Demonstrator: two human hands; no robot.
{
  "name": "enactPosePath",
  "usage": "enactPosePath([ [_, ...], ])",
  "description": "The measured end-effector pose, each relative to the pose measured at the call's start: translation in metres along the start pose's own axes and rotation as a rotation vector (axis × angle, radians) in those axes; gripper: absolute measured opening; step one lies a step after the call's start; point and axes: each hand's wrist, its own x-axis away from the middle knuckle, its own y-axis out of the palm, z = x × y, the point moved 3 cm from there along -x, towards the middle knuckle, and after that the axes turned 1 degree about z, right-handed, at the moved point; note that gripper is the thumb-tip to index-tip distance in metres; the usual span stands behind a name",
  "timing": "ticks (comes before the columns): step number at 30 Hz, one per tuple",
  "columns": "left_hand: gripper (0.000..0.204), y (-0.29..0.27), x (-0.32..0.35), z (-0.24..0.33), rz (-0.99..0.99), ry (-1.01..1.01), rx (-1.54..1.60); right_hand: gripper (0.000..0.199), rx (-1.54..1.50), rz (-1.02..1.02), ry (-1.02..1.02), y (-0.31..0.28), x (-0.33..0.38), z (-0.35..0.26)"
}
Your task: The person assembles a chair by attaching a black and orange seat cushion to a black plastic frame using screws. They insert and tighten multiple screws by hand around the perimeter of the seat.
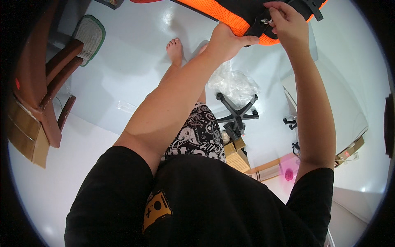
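Hands, two of them, reach up to one orange mesh chair part (224, 14) held at the top of the view, above the pale floor (127, 66). The left hand (228, 39) cups its lower edge, grip wrapped around the orange rim. The right hand (288, 20) pinches a small metal piece (267, 20) against one black bracket (263, 22) (fingertips pressed together). Below lie one black five-legged chair base (238, 113), one crumpled clear plastic bag (232, 82), one cardboard box (236, 156) and one bare foot (175, 49). One brown wooden chair (45, 82) stands at left.

seat (218, 10): orange mesh cloth | bracket (259, 24): black, probably plastic | floor (135, 61): glossy
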Motion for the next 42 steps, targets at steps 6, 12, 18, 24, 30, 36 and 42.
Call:
enactPosePath([
  [6,0.05,-0.004,0.001,-0.003,0.01,-0.071,-0.117,0.014,0.144,0.094,-0.126,-0.002,0.049,0.028],
  [12,0.049,-0.004,0.0,-0.006,0.001,0.022,-0.045,0.009,0.341,0.112,-0.431,0.007,0.074,0.002],
  [18,0.048,-0.002,-0.001,0.003,-0.048,0.005,-0.034,0.018,0.396,0.09,-0.22,-0.006,0.015,-0.04],
  [24,0.048,-0.004,-0.006,-0.01,-0.048,-0.007,0.031,0.02,0.215,0.189,-0.142,0.0,-0.006,-0.001],
  [30,0.046,-0.004,-0.004,-0.012,-0.024,-0.011,-0.01,0.011,0.208,0.117,-0.211,-0.004,0.072,0.005],
  [36,0.043,-0.007,-0.002,0.004,-0.02,-0.016,-0.069,0.01,0.468,-0.014,-0.537,0.005,0.037,-0.037],
  [42,0.043,-0.006,-0.004,0.006,-0.003,0.028,-0.122,0.021,-0.025,0.139,-0.04,-0.013,-0.014,-0.027],
])
